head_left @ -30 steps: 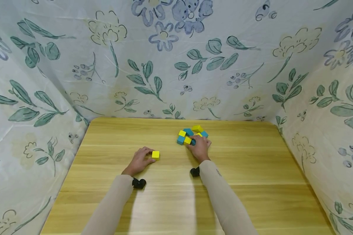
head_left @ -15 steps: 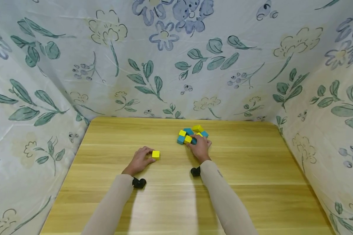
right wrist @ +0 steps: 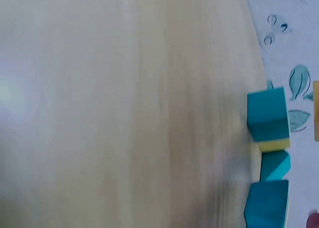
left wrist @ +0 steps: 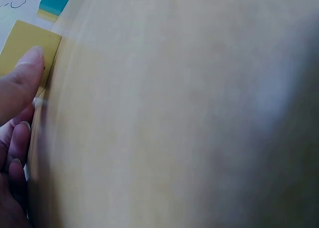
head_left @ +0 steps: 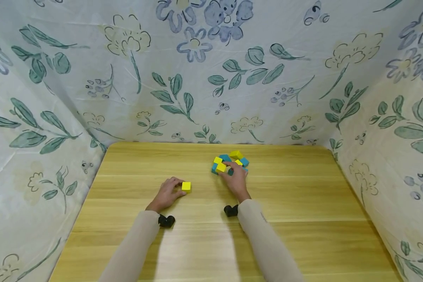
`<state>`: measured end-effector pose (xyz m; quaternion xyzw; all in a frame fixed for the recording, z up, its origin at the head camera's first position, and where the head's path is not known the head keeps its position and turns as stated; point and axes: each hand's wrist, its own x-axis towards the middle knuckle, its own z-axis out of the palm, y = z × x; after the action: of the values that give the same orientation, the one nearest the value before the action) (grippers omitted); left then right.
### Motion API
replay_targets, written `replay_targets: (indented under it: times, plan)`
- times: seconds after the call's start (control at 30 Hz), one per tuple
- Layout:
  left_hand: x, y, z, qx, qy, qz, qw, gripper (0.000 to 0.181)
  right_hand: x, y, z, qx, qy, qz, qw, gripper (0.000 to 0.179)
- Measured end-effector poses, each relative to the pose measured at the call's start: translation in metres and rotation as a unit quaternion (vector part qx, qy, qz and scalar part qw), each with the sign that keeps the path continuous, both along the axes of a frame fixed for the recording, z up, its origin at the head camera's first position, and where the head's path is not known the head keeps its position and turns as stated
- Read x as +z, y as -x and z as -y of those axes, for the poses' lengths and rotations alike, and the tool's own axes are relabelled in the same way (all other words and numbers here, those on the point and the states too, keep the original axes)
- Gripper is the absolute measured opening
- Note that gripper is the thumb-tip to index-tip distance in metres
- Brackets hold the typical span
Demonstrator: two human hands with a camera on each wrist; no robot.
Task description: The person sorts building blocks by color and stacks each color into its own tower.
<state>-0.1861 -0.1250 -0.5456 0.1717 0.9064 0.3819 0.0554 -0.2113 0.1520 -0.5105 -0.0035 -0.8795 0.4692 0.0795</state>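
My left hand rests at the left-centre of the table, thumb and fingers pinching a yellow cube. In the left wrist view the thumb lies against one face of that yellow cube. Farther back and to the right, my right hand pinches a second yellow cube between thumb and fingers, in front of a cluster of blocks. Beside it in the cluster are a blue block and a yellow block. The right hand covers part of the cluster.
Behind the right hand lie a blue block, a yellow block and another blue block. The right wrist view has several blue blocks along its right side. A floral cloth encloses the wooden table.
My right hand has shifted a little left and toward me, carrying its yellow cube from beside the blue block to overlap it in view. The left hand keeps still with its cube.
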Motion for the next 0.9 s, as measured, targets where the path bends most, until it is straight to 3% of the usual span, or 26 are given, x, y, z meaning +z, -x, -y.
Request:
replay_targets:
  times: [0.3,0.57,0.9]
  plan:
    - [0.001,0.000,0.000,-0.002,-0.007,0.001,1.0000,0.038,-0.008,-0.017,0.028,0.056,0.047,0.045,0.9963,0.037]
    - [0.000,0.001,0.000,-0.001,-0.005,0.001,1.0000,0.038,-0.018,-0.021,0.046,0.110,0.014,0.085,0.9901,0.033]
    - [0.000,0.001,0.001,-0.005,-0.007,0.002,1.0000,0.038,-0.029,-0.023,0.060,0.116,0.008,0.088,0.9893,0.033]
